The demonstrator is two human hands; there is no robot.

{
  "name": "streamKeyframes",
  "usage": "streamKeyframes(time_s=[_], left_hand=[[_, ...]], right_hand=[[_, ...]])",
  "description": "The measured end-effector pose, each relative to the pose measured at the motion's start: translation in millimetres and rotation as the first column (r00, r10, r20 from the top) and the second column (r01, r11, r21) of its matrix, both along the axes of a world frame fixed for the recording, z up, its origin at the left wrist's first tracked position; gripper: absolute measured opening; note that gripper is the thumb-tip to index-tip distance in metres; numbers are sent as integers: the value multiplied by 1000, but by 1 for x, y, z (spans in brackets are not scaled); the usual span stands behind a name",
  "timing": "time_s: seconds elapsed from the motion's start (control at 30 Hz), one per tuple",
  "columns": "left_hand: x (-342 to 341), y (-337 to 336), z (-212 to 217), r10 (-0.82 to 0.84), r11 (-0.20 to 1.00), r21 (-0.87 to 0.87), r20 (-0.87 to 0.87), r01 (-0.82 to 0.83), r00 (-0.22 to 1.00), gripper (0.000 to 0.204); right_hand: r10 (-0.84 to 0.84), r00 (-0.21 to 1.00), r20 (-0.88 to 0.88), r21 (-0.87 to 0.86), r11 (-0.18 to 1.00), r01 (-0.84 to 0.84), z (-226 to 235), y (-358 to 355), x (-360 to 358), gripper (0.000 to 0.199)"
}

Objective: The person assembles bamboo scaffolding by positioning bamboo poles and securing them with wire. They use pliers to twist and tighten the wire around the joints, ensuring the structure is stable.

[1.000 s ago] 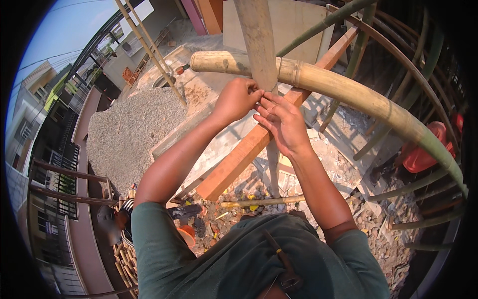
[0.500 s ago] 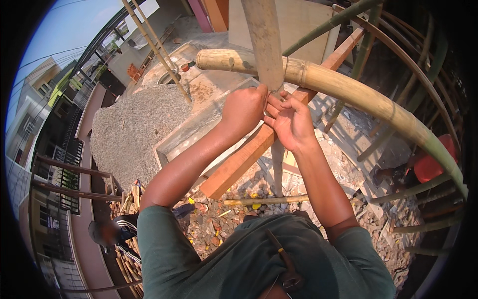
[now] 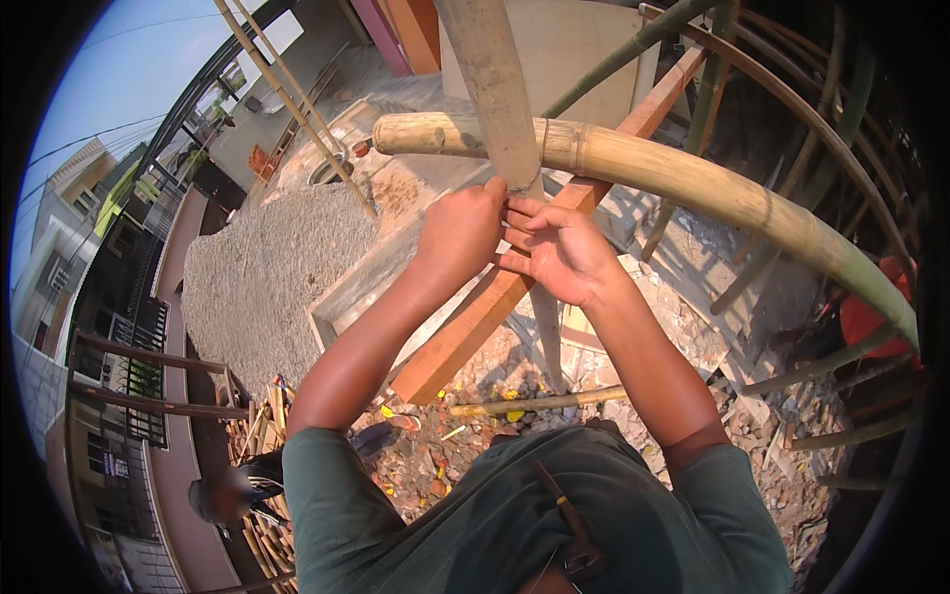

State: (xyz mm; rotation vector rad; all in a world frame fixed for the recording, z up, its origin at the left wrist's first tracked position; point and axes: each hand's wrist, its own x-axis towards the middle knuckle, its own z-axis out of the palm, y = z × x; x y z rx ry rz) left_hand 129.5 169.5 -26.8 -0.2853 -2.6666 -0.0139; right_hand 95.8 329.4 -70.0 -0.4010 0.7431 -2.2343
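Just above both hands, the upright bamboo pole [image 3: 492,89] crosses the horizontal bamboo pole [image 3: 673,178]; the left hand [image 3: 460,230] curls closed against the upright's base, the right hand [image 3: 559,252] half-open beside it, fingers touching, a wooden beam [image 3: 465,332] below.

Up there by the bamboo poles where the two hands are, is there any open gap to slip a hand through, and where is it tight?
Open gaps: under the horizontal bamboo pole, right of the right hand, and left of the upright pole, above the left hand. It is tight at the crossing, where both hands press together against the upright pole, with the slanted wooden beam just behind them.
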Motion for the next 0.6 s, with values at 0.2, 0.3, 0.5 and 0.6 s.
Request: streamKeyframes(time_s=[0.2, 0.3, 0.5, 0.6], left_hand=[[8, 7, -11, 31, 999, 40, -59, -29, 998, 17], [19, 13, -11, -28, 994, 103, -77, 36, 997, 26], [2, 34, -40, 62, 997, 46, -158, -55, 986, 38], [0, 39, -20, 24, 1000, 13, -28, -24, 999, 33]], right_hand=[[-2, 993, 115, 17, 1000, 0, -2, -18, -5, 45], [58, 978, 198, -60, 997, -47, -12, -16, -9, 33], [33, 978, 206, -55, 998, -22, -22, -1, -20, 45], [80, 985, 151, -81, 994, -69, -17, 12, -24, 42]])
